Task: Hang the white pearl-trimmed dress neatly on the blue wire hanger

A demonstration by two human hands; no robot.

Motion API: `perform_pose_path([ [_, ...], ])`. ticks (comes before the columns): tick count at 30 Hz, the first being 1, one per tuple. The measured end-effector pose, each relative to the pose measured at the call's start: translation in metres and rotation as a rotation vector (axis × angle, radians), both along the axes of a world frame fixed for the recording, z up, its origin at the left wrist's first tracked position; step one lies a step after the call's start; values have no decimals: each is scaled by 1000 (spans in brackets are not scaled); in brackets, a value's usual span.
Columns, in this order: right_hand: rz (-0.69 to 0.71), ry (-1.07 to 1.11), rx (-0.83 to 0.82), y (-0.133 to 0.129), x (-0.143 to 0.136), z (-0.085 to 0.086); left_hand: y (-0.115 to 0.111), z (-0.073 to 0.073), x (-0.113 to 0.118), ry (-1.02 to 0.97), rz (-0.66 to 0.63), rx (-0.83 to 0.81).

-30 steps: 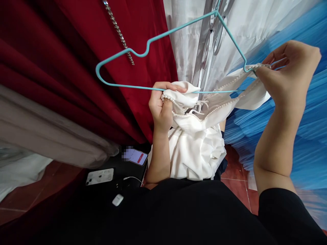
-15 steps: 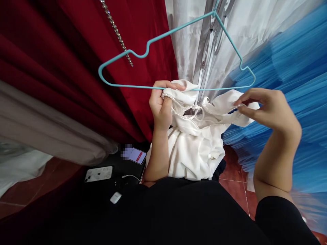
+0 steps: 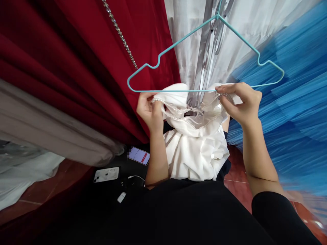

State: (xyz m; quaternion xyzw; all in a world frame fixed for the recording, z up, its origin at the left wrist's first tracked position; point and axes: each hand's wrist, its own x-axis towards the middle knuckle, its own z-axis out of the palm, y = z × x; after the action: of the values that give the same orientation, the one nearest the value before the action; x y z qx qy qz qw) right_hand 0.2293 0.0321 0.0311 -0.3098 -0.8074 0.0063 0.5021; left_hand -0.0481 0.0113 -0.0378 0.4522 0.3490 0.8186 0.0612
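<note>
A white garment with pearl-beaded edges lies bunched over my lap, its upper part lifted. My left hand is closed on the beaded edge at its left side. On the right side, my right hand pinches the beaded edge, with its fingertips at the hanger's bottom bar. The light-blue hanger hangs upright in front of me. Its bar runs across just above both hands and in front of the white cloth. Thin white loops show inside the garment's opening.
Red curtain and a beaded strand are at the left. Blue tulle fills the right. A metal stand rises behind the hanger. Lower left, a lit phone, another phone and a small white case lie on a black surface.
My right hand has moved left and slightly up, up to the hanger bar. My left hand has shifted left and a little down along the garment. The hanger has swung right.
</note>
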Motion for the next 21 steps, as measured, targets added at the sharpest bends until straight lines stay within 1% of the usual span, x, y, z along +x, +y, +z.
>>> perform_pose_path([
  [2,-5,-26,-24,-2,5,5,3,-5,-22,-30,56,-37],
  [4,-22,-45,-40,-4,7,10,6,-4,-43,-56,103,-51],
  [6,-37,-55,-38,-5,8,13,9,4,-60,-77,154,-14],
  [9,-38,-65,-33,-6,7,13,12,30,-75,-61,161,46],
  [12,-10,-51,-13,-5,6,10,15,62,-78,-3,165,11],
  [15,-10,-34,-10,-4,5,6,17,89,-70,73,161,-58],
  [18,-36,-26,-21,-5,2,3,17,107,-58,128,175,-95],
  [21,-42,-11,-9,-6,-2,3,21,117,-49,198,189,-96],
])
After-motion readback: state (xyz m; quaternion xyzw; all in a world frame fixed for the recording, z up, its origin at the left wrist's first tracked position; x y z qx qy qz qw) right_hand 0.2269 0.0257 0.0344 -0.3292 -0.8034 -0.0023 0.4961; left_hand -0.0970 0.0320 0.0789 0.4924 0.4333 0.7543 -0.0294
